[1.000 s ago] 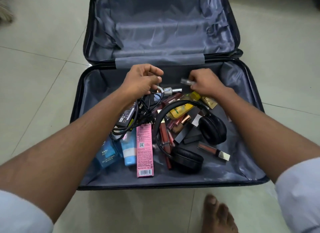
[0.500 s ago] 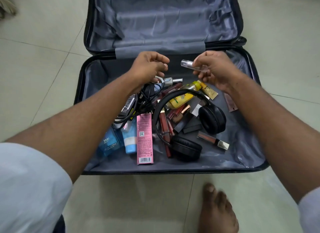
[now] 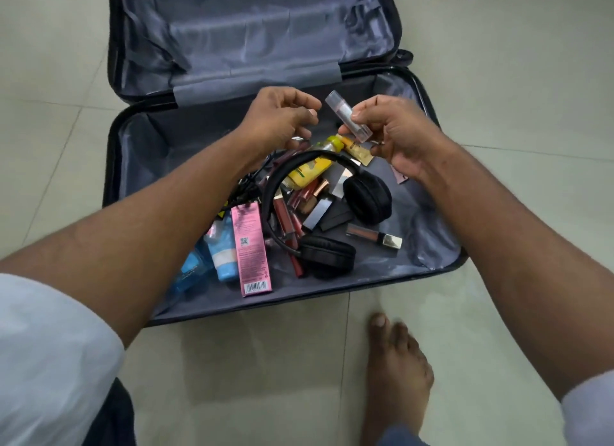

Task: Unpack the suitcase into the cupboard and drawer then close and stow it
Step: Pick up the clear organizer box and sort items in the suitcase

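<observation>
Head view: right hand pinches a clear tube above the open suitcase, mid-frame. Left hand has fingers loosely curled, holding nothing. Forearms hide the cables.

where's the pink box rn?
Head view: the pink box lies flat in the suitcase, lower left of the pile, between the blue tube and the black headphones.

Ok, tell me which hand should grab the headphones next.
Left. The left hand hovers over the suitcase holding nothing I can see, while the right hand pinches a clear tube. The headphones lie below both.
</observation>
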